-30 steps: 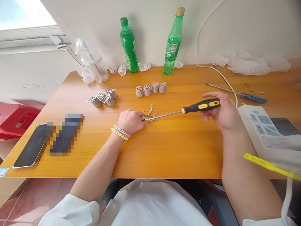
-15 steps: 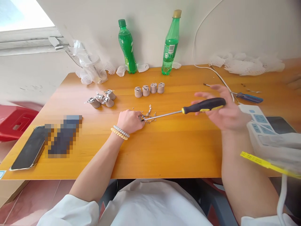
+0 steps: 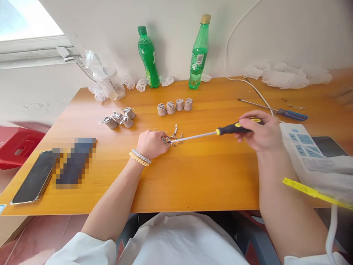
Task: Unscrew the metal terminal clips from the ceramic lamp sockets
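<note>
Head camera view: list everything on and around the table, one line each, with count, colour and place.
screwdriver: 1, black and yellow handle, in the right hand, tip at the left fingers
small metal parts: a scatter, silver, mid-table by the tip
sockets: 4, grey, in a row behind the scatter
sockets with brackets: about 3, grey with metal, left of centre
bottles: 2, green, at the wall
second screwdriver: 1, blue handle, far right
power strip: 1, white, right edge
phone: 1, dark, near left corner
foam nets: a heap, white, back right
plastic bag: 1, clear, back left
table: 1, orange wood
left hand: pinching a part, bracelets on the wrist
right hand: shut on the handle
</note>
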Available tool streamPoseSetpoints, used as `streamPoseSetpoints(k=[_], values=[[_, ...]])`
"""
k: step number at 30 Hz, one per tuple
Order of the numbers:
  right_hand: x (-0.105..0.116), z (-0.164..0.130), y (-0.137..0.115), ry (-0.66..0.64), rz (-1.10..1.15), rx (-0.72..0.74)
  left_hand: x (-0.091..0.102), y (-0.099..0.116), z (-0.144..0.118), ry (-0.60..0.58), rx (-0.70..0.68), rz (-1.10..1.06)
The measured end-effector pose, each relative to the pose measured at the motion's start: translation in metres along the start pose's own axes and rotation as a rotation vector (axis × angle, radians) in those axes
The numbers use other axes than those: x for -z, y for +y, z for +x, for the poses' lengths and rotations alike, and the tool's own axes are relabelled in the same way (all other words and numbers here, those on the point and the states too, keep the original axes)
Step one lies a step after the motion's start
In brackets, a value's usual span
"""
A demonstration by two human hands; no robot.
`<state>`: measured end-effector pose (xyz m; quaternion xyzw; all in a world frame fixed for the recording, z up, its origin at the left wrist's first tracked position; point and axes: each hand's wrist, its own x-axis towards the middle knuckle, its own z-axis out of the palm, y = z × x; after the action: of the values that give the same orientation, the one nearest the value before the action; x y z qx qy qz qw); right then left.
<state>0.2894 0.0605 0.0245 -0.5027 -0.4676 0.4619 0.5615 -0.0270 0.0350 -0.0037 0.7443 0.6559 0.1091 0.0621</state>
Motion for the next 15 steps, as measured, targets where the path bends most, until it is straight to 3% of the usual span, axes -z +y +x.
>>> streamPoseSetpoints(k=[2, 5, 15], values=[[0.0, 0.001, -0.001, 0.086, 0.103, 0.098, 0.001, 0.002, 0.0, 0.018, -0.002, -0.032], [-0.002, 0.001, -0.001, 0.154, 0.154, 0.128, 0.003, 0.004, -0.001, 0.04, -0.009, -0.096], [-0.014, -0.001, 0.003, 0.14, 0.149, 0.11, -0.001, 0.003, -0.002, 0.072, -0.054, -0.176]])
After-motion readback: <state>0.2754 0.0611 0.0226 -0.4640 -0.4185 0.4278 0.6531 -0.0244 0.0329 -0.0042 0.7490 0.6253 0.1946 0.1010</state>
